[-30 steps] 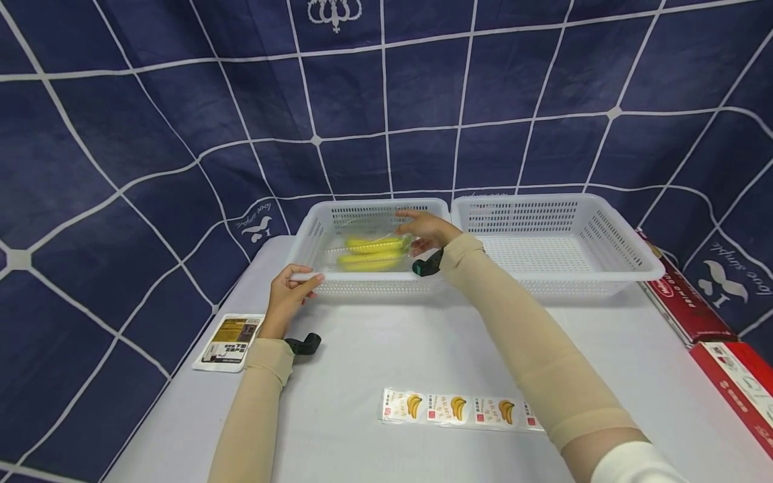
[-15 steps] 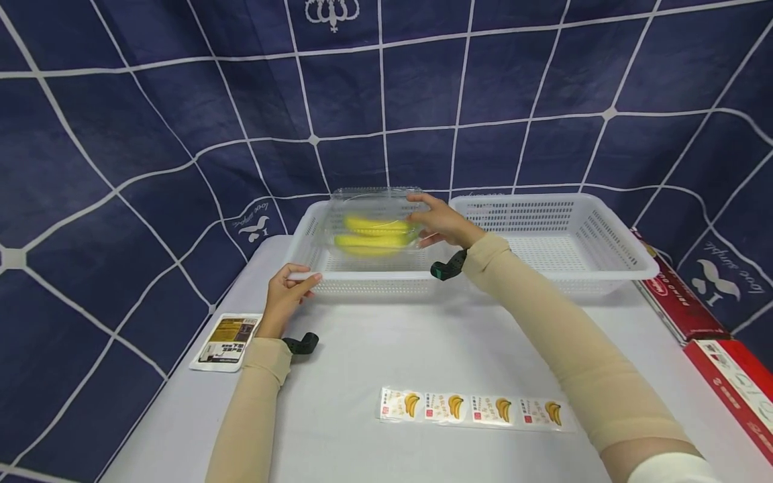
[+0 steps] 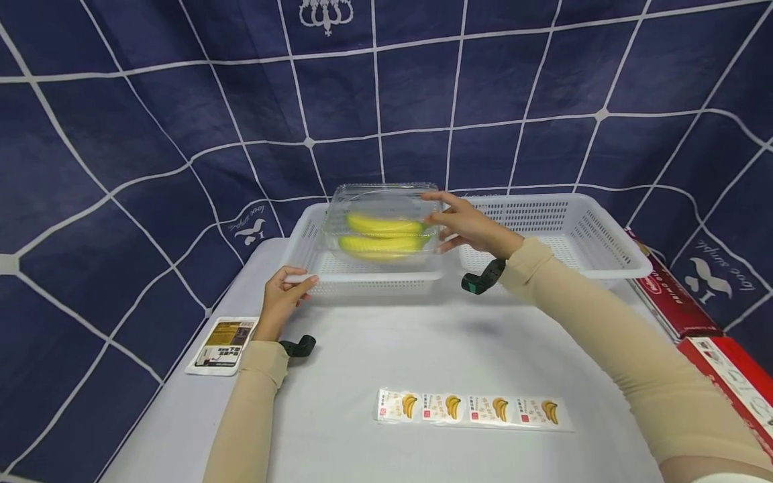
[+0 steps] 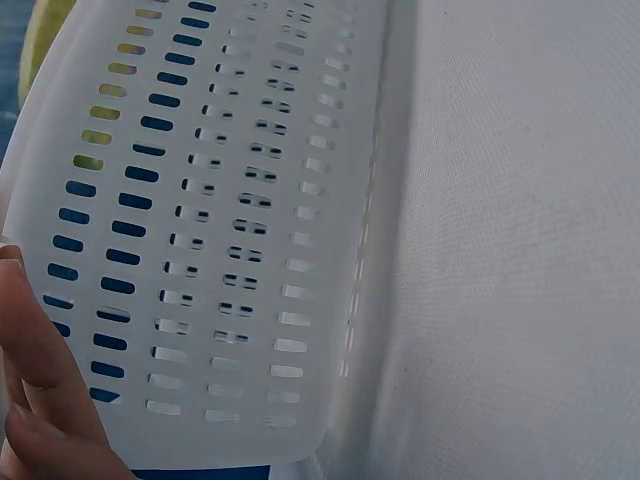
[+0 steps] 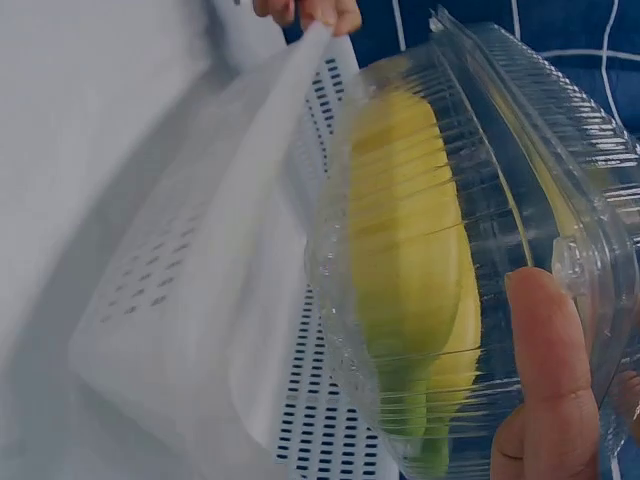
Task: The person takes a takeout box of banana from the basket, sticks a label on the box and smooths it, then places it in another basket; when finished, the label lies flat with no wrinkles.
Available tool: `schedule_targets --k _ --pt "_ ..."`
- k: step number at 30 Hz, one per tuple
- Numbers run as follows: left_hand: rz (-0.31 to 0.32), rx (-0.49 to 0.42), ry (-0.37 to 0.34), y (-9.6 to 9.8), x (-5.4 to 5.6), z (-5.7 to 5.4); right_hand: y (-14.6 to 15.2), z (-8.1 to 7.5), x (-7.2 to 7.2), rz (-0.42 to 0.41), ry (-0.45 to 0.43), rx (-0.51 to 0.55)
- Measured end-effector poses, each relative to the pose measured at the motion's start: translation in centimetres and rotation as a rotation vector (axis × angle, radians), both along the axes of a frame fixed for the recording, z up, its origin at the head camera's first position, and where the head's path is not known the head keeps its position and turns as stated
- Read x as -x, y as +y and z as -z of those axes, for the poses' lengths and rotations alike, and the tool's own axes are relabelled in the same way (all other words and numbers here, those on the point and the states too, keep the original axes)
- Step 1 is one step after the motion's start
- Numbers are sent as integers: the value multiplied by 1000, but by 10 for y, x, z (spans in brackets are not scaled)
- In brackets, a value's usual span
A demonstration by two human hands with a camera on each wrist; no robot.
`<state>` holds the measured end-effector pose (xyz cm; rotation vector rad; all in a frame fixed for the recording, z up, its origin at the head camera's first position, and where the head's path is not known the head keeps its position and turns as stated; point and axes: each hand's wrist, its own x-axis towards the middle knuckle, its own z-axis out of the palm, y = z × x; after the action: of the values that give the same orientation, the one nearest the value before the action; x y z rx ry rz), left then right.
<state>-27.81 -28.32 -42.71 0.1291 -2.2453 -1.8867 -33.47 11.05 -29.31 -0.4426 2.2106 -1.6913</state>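
A clear plastic clamshell box (image 3: pixel 362 201) with bananas (image 3: pixel 386 246) inside is held up over the left white basket (image 3: pixel 302 249). My right hand (image 3: pixel 468 223) grips the box by its right end; in the right wrist view the thumb (image 5: pixel 555 365) presses on its clear side. The bananas' green stem ends point toward that hand. My left hand (image 3: pixel 280 298) pinches the front left corner of the left basket's rim, and the left wrist view shows its fingers (image 4: pixel 50 380) at the edge of the perforated wall (image 4: pixel 200 240).
Beside the left basket stands a second white basket (image 3: pixel 604 235). A strip of banana-print labels (image 3: pixel 474 409) lies on the white table (image 3: pixel 374 349) in front. At left is a printed pouch (image 3: pixel 223 345); red boxes (image 3: pixel 670 288) line the right edge. A blue curtain (image 3: pixel 417 94) hangs behind.
My right hand has lifted the box of bananas out of the left basket, upward and then slightly to the right. The left hand stays on the rim.
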Motion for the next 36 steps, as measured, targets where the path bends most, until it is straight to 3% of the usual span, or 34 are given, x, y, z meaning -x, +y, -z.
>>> schedule_targets --k 10,16,29,36 --pt "9 2 -5 -1 3 1 36 -1 -37 -28 7 -5" --pt "-1 15 10 2 -2 0 55 3 -61 -8 9 -13" --pt "-8 17 -18 1 0 0 91 4 -96 -5 -8 5" --pt "-9 19 -6 2 1 0 106 16 -118 -6 -27 1"
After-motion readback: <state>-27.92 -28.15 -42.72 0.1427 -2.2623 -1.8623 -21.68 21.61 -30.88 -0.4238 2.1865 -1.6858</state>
